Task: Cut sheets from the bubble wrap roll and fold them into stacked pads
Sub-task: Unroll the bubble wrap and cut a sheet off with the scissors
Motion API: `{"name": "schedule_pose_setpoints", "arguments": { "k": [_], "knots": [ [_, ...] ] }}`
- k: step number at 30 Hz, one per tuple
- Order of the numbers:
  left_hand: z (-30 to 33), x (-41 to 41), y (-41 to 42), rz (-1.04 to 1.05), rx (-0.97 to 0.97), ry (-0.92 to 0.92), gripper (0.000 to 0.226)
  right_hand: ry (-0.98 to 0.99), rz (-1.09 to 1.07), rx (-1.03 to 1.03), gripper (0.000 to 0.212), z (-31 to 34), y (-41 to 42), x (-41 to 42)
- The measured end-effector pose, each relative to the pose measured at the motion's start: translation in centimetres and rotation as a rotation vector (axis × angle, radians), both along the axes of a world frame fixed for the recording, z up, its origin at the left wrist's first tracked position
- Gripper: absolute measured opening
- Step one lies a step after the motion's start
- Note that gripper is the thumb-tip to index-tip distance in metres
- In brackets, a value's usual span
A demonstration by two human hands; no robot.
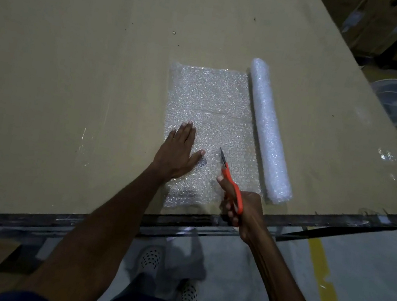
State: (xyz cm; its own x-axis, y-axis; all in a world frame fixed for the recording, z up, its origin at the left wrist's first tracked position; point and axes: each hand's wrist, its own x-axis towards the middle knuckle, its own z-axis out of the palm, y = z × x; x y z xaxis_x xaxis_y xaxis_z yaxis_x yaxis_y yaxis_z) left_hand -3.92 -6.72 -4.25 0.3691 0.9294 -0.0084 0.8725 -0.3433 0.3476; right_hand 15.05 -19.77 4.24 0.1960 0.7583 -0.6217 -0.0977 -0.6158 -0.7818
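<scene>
A bubble wrap roll (pixel 269 130) lies on the cardboard-covered table (pixel 75 65), running away from me. An unrolled sheet of bubble wrap (pixel 212 105) spreads flat to the left of the roll, reaching the table's near edge. My left hand (pixel 179 152) presses flat on the sheet's near left part, fingers spread. My right hand (pixel 240 209) grips orange-handled scissors (pixel 229 178) at the near edge. The blades point away from me over the sheet, just right of my left thumb.
The table's dark metal edge (pixel 337 221) runs along the front. A white fan (pixel 395 101) stands on the floor past the right side. A yellow floor line (pixel 326 287) runs beside my feet (pixel 152 257). Cardboard boxes (pixel 394 25) stand at the back right.
</scene>
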Motion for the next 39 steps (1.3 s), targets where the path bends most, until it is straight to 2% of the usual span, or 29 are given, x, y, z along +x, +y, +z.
{"name": "schedule_pose_setpoints", "arguments": {
  "k": [18, 29, 36, 39],
  "knots": [
    [-0.2, -0.2, 0.0, -0.018, 0.013, 0.011, 0.084, 0.056, -0.023, 0.010, 0.045, -0.8, 2.1, -0.2],
    [-0.4, -0.5, 0.0, -0.016, 0.016, 0.003, 0.085, -0.005, -0.022, -0.023, 0.043, 0.0, 3.4, -0.7],
    [0.5, -0.9, 1.3, 0.013, -0.151, -0.136, 0.095, 0.004, -0.011, -0.031, 0.040, -0.5, 3.1, -0.5],
    [1.1, -0.9, 2.7, 0.040, -0.130, -0.157, 0.091, 0.003, -0.009, -0.043, 0.041, -0.2, 3.2, -0.6]
  ]
}}
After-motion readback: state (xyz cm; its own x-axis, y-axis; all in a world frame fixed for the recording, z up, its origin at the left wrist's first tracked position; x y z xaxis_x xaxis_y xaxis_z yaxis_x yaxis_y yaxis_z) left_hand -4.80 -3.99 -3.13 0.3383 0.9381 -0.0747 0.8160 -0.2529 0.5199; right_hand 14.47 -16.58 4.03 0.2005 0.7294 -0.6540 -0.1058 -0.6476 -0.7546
